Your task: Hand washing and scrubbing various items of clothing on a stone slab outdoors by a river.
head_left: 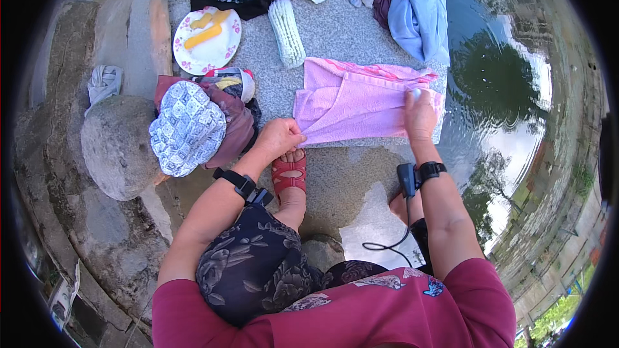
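A pink towel (358, 106) lies folded over on a grey stone slab (333, 29) at the water's edge. My left hand (282, 137) pinches its near left corner between thumb and fingers. Near the towel's right end rests my right hand (420, 111), its fingers around a small whitish object (416, 93), perhaps a piece of soap. Beyond the towel a rolled, ribbed pale green cloth (287, 33) lies on the slab. To its left a flower-patterned plate (207, 41) holds several yellow-orange bars.
Wet clothes (418, 9) line the slab's far side. At the left, a patterned cloth cap (187, 128) tops a pile of maroon fabric (232, 125) beside a rounded boulder (118, 147). A wooden piece (160, 34) lies by the plate. Water (498, 82) borders the slab's right side.
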A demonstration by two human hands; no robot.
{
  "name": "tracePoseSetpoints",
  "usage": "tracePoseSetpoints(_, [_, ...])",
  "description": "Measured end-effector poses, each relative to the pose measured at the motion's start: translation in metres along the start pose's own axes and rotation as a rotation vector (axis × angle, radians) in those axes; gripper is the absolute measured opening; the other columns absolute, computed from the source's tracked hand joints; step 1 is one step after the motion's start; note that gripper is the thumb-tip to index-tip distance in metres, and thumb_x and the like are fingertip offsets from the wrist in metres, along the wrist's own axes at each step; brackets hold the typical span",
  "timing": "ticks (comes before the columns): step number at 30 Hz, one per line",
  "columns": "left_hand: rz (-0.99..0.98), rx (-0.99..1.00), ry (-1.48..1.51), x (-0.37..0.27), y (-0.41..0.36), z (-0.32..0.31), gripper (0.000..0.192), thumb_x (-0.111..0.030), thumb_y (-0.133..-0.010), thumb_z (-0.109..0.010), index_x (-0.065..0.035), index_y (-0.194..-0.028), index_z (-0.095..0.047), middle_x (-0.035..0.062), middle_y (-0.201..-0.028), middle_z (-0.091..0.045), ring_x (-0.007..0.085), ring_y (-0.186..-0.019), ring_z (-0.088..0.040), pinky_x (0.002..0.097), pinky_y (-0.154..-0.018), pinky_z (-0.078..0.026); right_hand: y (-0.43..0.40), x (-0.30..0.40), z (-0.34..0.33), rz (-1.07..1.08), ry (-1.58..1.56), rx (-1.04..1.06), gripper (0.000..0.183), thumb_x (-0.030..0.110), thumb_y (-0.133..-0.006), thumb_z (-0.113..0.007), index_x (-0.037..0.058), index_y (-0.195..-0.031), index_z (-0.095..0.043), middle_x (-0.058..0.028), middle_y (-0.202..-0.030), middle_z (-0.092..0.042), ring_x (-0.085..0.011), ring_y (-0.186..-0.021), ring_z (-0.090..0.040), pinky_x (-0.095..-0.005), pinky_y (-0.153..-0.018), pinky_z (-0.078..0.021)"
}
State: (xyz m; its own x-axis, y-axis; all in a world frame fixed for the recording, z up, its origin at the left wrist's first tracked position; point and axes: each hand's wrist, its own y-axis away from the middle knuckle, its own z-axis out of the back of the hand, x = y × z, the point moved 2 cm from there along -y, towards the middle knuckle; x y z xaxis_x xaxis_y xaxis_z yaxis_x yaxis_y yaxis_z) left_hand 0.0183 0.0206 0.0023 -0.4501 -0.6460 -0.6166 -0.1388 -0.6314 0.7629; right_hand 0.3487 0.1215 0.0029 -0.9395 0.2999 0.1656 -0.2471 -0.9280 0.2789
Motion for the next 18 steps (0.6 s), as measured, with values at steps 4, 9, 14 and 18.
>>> tracePoseSetpoints(4, [-0.042, -0.003, -0.043, 0.005, -0.001, 0.003, 0.017, -0.013, -0.081, -0.072, -0.002, -0.076, -0.061, 0.0036, -0.063, -0.064, 0.0102, -0.054, -0.061, 0.0256, -0.048, -0.047, 0.104, 0.138, -0.042, 0.872, -0.173, 0.148, 0.029, 0.036, -0.088, -0.06, 0.0077, -0.089, -0.054, -0.0126, -0.072, -0.061, -0.0314, -0.068, -0.061, -0.0438, -0.062, -0.05])
tracePoseSetpoints(9, [-0.1, -0.034, -0.063, 0.001, 0.009, 0.006, 0.017, -0.013, -0.081, -0.072, -0.0009, -0.076, -0.061, 0.0053, -0.063, -0.064, 0.011, -0.054, -0.061, 0.0259, -0.049, -0.048, 0.034, 0.121, -0.026, 0.978, -0.07, -0.137, 0.03, 0.036, -0.086, -0.061, 0.0103, -0.077, -0.051, -0.007, -0.067, -0.06, -0.026, -0.065, -0.061, -0.0394, -0.057, -0.05])
tracePoseSetpoints(14, [-0.066, -0.014, -0.005, -0.002, 0.003, 0.002, 0.017, -0.014, -0.081, -0.072, -0.0015, -0.076, -0.063, 0.0058, -0.063, -0.065, 0.0091, -0.055, -0.061, 0.0251, -0.05, -0.048, -0.023, 0.09, -0.003, 0.441, 0.102, -0.177, 0.036, 0.042, -0.09, -0.056, 0.0069, -0.083, -0.052, -0.0159, -0.07, -0.064, -0.033, -0.064, -0.065, -0.0453, -0.055, -0.0514])
tracePoseSetpoints(18, [-0.045, -0.041, -0.034, 0.009, -0.005, 0.011, 0.014, -0.013, -0.081, -0.071, -0.0018, -0.077, -0.063, 0.006, -0.067, -0.066, 0.0101, -0.058, -0.063, 0.0252, -0.052, -0.05, 0.094, 0.159, -0.037, 0.886, -0.063, 0.136, 0.033, 0.039, -0.091, -0.054, 0.0064, -0.083, -0.053, -0.0135, -0.068, -0.061, -0.0326, -0.063, -0.062, -0.0458, -0.057, -0.0501])
